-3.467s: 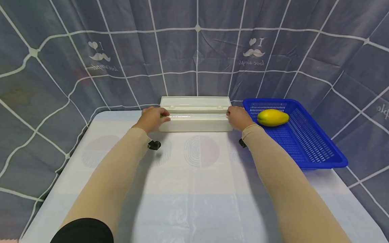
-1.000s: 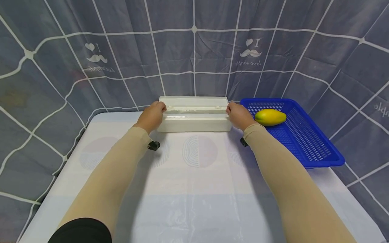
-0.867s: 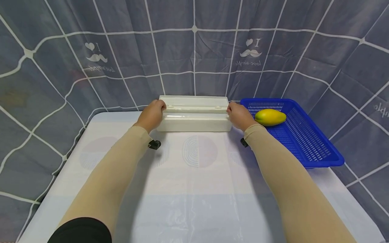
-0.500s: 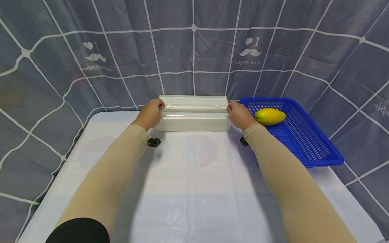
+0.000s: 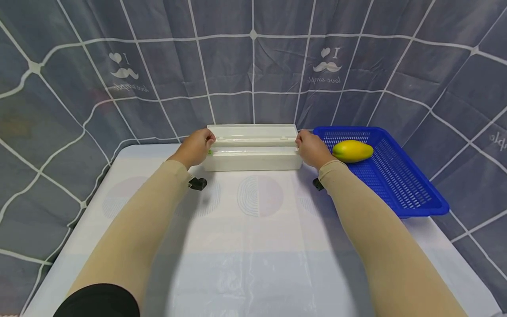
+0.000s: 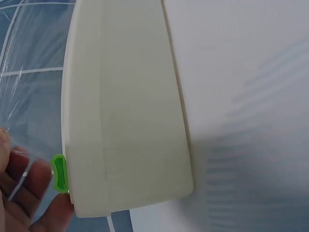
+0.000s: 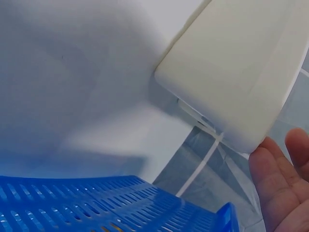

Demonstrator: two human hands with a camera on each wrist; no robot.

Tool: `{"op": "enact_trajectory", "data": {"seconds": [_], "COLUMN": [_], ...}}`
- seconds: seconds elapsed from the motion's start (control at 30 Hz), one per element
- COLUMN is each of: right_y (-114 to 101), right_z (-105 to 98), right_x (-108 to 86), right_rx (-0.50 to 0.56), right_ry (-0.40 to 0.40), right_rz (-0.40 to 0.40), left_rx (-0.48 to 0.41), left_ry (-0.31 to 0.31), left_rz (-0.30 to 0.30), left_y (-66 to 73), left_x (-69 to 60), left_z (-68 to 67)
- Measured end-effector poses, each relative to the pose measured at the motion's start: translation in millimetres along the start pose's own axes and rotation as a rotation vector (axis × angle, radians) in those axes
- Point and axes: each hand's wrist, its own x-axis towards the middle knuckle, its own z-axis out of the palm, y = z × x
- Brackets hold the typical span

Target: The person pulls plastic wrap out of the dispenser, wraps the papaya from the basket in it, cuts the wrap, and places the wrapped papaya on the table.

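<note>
A person is bending both hands to a white box (image 5: 253,164) that is sitting on the worktop (image 5: 253,237), its lid standing open. At the box's left end, the left hand (image 5: 194,149) is pinching clear film (image 6: 21,96) above a green slider (image 6: 60,173); at its right end, the right hand (image 5: 313,149) is touching a corner, whether its grip is closing on film being impossible to tell. The wide spread is seemingly holding the sheet straight along the box. Right of the box, a blue basket (image 5: 396,187) is cradling a yellow fruit (image 5: 352,151) and crowding the right hand; behind the box, a grey curtain (image 5: 166,66) is hanging.
</note>
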Motion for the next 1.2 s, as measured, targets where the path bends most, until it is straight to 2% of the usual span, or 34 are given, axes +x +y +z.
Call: {"op": "enact_trajectory", "data": {"seconds": [0.23,0.43,0.63,0.87,1.1,1.2], "right_y": [0,1,2,4,3,3], "right_z": [0,2,1,0,2,3], "right_x": [-1.4,-0.7,-0.9,-2.1,-2.3,-2.5], "right_rx": [0.007,0.007,0.008,0.006,0.008,0.023], "right_ry": [-0.003,-0.003,-0.011,-0.005,0.012,0.02], "right_rz": [0.0,-0.003,0.009,0.005,-0.005,-0.005], "left_rx": [0.111,0.045,0.051,0.055,0.099,0.083], "left_ry": [0.034,0.014,-0.031,0.008,0.021,0.036], "left_rz": [0.021,-0.005,0.01,-0.002,-0.023,-0.032], "left_y": [2.2,-2.5,-8.5,-13.6,-8.4,-5.5], "left_x": [-6.1,-7.5,-6.5,-5.3,-6.6,-6.6], "left_z": [4.5,6.0,4.4,4.6,2.2,1.0]}}
